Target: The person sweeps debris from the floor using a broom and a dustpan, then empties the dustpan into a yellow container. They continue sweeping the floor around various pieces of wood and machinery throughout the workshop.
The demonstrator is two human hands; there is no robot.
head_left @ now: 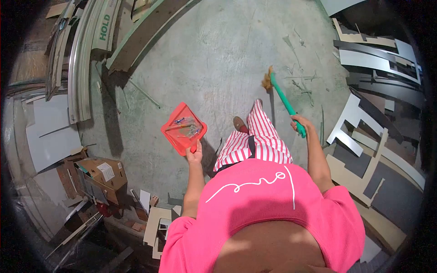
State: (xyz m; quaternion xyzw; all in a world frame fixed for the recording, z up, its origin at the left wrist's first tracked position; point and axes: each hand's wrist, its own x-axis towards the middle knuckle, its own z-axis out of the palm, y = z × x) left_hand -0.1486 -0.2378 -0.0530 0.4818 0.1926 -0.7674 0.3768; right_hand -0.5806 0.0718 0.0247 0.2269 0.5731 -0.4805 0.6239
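Note:
On the left, my left hand is closed round the handle of a red dustpan, which holds small scraps of debris. My right hand grips the green handle of a brush on the right. The brush's tan bristles point away from me, up the view over the concrete floor. Thin strips and bits of debris lie on the floor to the right of the bristles.
Long panels are stacked at the upper left, near a leaning beam. A cardboard box stands at the lower left. Cut sheet offcuts are piled along the right. A thin strip lies on the floor left of the dustpan.

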